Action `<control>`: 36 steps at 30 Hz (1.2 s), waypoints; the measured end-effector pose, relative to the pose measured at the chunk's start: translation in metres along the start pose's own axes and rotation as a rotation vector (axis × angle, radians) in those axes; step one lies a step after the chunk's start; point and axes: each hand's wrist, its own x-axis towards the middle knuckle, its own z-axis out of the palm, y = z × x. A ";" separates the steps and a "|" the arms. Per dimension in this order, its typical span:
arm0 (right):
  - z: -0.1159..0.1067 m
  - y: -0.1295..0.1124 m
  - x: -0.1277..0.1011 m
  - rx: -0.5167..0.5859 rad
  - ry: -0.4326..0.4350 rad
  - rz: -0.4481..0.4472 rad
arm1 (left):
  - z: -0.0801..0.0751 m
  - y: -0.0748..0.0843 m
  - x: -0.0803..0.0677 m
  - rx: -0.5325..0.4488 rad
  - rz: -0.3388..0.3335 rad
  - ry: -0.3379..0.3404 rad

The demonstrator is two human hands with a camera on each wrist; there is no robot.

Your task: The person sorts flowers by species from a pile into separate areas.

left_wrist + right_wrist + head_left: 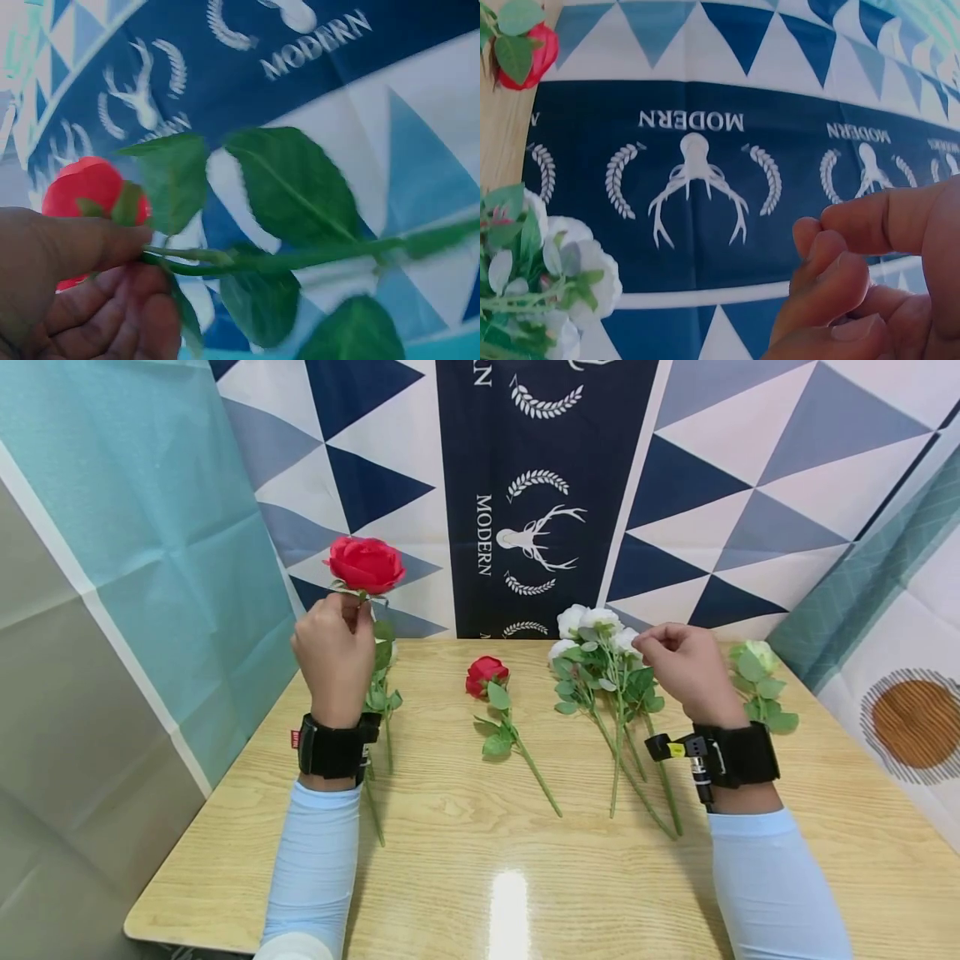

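Note:
My left hand [335, 652], raised over the table's left side, pinches a red rose [366, 565] by its green stem just below the bloom. In the left wrist view, thumb and fingers meet on that stem [315, 259], which runs off to the right with its leaves. My right hand [693, 668] hovers beside a bunch of white roses [600, 620] on the right of the table. Its fingers [829, 274] are loosely bent with the thumb near them, and nothing shows between them. A second red rose [487, 677] lies mid-table, stem toward me.
A pale green-white rose [759, 656] lies at the far right. Leaves and stems [388, 739] lie partly hidden beside my left forearm. The wooden table [442, 877] ends against a patterned curtain [540, 485] at the back; another cloth [150, 527] hangs on the left.

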 end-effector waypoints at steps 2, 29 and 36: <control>0.005 -0.002 -0.001 0.008 -0.016 -0.029 | 0.001 0.007 -0.001 -0.082 0.052 0.011; 0.129 -0.030 -0.040 0.203 -0.290 -0.361 | 0.051 0.066 -0.048 -0.746 -0.019 -0.405; 0.132 -0.031 -0.041 0.238 -0.217 -0.399 | 0.051 0.067 -0.051 -0.786 -0.004 -0.425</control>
